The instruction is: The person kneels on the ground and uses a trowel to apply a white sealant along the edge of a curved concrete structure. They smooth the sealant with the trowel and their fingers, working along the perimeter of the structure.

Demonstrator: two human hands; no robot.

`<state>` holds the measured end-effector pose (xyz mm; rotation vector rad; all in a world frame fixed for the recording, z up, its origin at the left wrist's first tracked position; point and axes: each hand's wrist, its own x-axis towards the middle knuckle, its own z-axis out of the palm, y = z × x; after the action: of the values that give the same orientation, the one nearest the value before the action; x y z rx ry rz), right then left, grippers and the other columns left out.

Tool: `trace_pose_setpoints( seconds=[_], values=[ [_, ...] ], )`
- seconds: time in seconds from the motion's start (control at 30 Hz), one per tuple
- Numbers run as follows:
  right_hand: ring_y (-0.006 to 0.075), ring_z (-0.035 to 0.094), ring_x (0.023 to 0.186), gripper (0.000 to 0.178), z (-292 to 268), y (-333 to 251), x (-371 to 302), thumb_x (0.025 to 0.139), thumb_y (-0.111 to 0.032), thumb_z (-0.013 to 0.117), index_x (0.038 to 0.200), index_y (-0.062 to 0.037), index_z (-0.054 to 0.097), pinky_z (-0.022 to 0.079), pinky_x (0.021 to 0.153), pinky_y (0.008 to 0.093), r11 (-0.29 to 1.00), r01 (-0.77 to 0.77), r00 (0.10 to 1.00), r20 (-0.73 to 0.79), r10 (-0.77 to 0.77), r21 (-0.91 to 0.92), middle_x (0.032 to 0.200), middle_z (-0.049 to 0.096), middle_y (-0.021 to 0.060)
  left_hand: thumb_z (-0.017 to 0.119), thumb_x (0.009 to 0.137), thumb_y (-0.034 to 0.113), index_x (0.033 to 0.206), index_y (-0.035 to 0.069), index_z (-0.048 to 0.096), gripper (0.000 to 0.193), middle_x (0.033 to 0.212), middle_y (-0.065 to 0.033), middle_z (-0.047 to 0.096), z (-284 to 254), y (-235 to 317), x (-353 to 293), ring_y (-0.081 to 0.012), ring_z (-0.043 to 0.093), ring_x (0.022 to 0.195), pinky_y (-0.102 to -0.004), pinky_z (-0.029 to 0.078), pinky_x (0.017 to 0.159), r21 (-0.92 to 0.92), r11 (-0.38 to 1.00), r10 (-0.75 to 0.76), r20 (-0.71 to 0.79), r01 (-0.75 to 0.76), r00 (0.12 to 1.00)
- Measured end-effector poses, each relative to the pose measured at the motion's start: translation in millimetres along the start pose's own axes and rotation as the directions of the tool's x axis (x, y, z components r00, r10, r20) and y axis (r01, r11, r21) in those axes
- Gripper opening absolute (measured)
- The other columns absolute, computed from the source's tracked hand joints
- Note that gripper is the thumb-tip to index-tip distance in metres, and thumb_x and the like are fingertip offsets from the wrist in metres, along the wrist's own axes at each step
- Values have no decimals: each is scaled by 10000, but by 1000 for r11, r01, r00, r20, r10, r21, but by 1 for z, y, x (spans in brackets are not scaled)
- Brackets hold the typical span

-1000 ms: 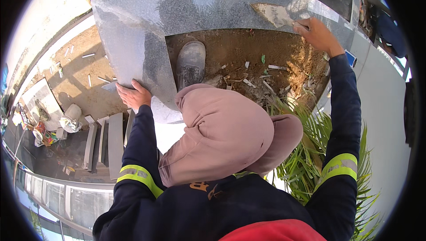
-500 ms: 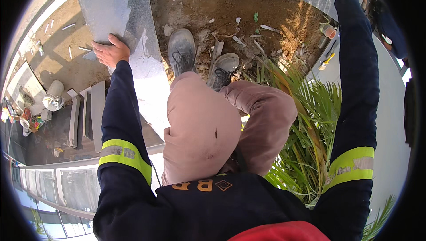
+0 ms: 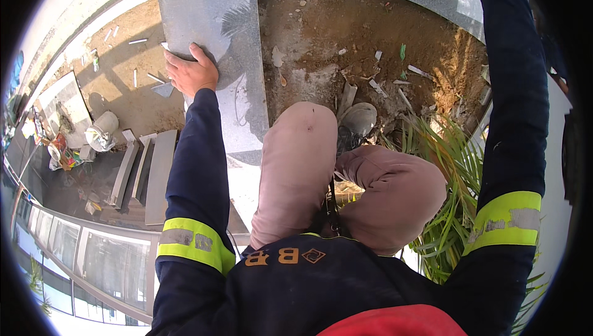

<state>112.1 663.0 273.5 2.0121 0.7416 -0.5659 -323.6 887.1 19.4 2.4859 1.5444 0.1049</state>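
My left hand [image 3: 192, 71] lies on the edge of a wide grey stone slab [image 3: 207, 8], fingers spread and thumb pointing away from me. Nothing is held in it. My right arm [image 3: 509, 82], in a dark sleeve with a reflective band, stretches up the right side and leaves the picture at the top. The hand at its end is out of sight. Below the slab's right edge, one of my shoes [image 3: 359, 118] stands on the brown soil [image 3: 321, 39]; my raised left knee hides the other.
Green palm fronds [image 3: 445, 175] grow beside my right leg. Scattered white scraps [image 3: 421, 72] lie on the soil. At left are long grey slabs [image 3: 162, 175], a white bucket [image 3: 102, 129] and a clutter of bags [image 3: 58, 147]. A glazed railing [image 3: 111, 262] curves across the lower left.
The view has shifted, so the slab and soil sit further right and lower. My right hand has gone out of the top of the picture. My left knee has risen over its shoe.
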Motion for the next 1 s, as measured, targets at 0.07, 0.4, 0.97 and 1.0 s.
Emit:
trace_pose_setpoints(
  seconds=[0.07,0.4,0.97,1.0],
  values=[
    [339,736,1017,315,5,-18,-35,807,-217,774,1062,-32,762,588,807,460,997,-25,991,-132,34,68,1077,758,176,528,954,566,1531,-31,361,846,1427,-263,508,-3,-3,-2,-411,500,1315,-509,385,1105,-16,1000,-5,-13,5,1000],
    [430,650,1089,514,241,-64,-108,1053,-386,521,1403,-11,554,501,960,493,745,301,888,-460,8,595,1140,684,271,491,966,631,1510,-51,394,878,1434,-255,525,-1,-5,-4,-394,504,1328,-512,386,1108,-33,999,11,-51,-13,999],
    [451,616,1097,374,281,-254,-148,975,-246,576,1232,25,562,488,933,538,312,575,758,-636,146,756,1103,636,249,558,981,557,1559,-19,322,850,1549,-301,371,18,-63,-66,-434,369,1442,-576,284,1177,-108,986,111,-171,-131,979],
    [439,598,1122,401,278,-249,-145,960,-217,615,1276,13,523,484,921,531,289,537,797,-589,132,792,1116,600,232,537,992,550,1564,-9,320,829,1560,-298,358,19,-62,-73,-430,350,1454,-568,263,1188,-66,988,126,-162,-138,979]
  ],
)
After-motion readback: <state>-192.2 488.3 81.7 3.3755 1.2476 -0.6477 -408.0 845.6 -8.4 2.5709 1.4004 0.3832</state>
